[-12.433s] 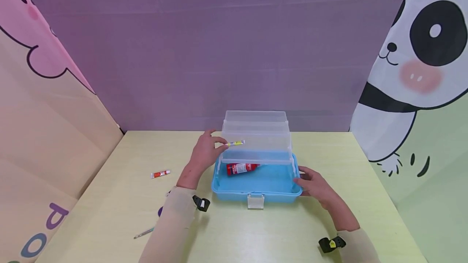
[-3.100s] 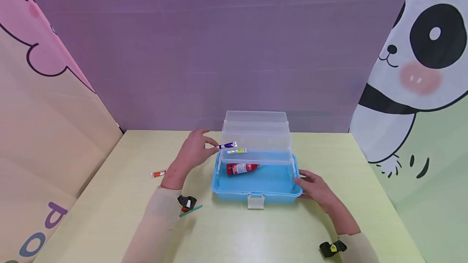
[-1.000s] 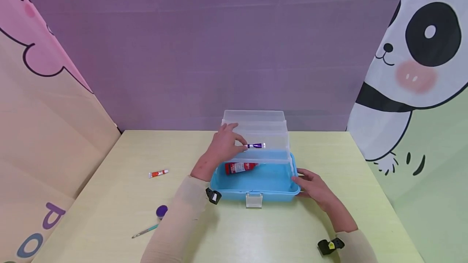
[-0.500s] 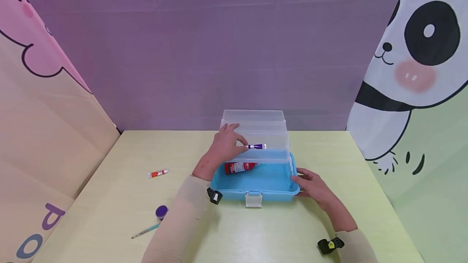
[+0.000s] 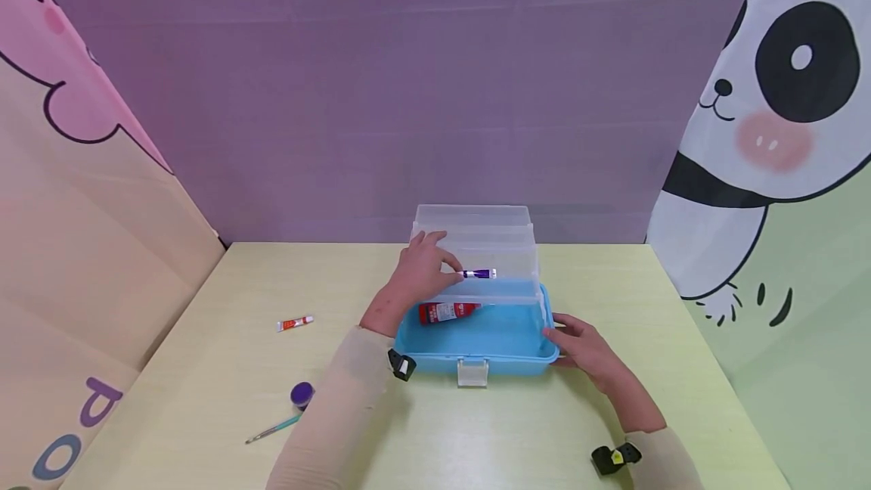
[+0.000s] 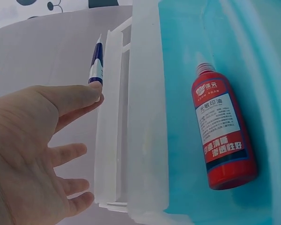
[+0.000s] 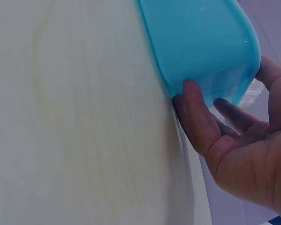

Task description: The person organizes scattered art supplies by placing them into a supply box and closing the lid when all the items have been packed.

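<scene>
My left hand [image 5: 422,267] pinches a small purple-and-white paint tube [image 5: 479,274] at one end between thumb and index finger, over the raised translucent tray [image 5: 506,289] of a blue plastic storage box [image 5: 510,335]. In the left wrist view the tube [image 6: 97,58] points away from the fingertips and the other fingers are loosely bent. My right hand [image 5: 581,342] grips the box's right side, thumb at the rim and fingers along the outer wall, as the right wrist view also shows. A red bottle [image 6: 224,131] with a pale nozzle lies inside the box.
Left on the table [image 5: 204,369] lie a red-orange paint tube [image 5: 295,324], a round purple-topped thing [image 5: 302,395] and a thin paintbrush [image 5: 272,429], partly behind the left sleeve. The open box's clear latch [image 5: 472,373] hangs at its front. A purple cloth [image 5: 340,97] stands behind.
Earlier my left hand held a yellow tube, later seen lying in the raised tray, now out of sight. It then brought the purple tube rightward over the tray. My right hand stays on the box.
</scene>
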`<state>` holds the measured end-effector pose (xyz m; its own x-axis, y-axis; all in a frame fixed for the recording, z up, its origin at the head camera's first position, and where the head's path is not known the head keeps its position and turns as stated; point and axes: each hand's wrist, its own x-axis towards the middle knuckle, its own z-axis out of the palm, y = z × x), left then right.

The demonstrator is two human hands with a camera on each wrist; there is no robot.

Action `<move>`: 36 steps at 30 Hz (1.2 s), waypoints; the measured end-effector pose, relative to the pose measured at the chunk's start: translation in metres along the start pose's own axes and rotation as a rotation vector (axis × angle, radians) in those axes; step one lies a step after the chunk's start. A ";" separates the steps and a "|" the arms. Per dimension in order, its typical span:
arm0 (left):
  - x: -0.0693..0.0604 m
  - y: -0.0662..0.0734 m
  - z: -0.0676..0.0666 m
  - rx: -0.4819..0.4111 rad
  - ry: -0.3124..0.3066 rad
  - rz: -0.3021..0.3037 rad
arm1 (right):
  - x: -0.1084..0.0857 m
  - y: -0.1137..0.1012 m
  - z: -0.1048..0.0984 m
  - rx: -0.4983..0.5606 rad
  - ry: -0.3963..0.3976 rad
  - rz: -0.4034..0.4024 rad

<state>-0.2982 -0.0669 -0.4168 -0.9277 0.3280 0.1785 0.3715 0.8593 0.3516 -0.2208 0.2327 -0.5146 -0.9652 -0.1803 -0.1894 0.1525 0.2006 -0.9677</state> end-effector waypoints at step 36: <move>-0.034 -0.016 -0.004 -0.083 0.118 -0.045 | 0.001 0.001 0.000 -0.008 0.004 0.000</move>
<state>-0.2727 -0.0928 -0.4248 -0.9344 0.2373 0.2656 0.3359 0.8353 0.4352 -0.2214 0.2330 -0.5159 -0.9662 -0.1763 -0.1882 0.1503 0.2083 -0.9664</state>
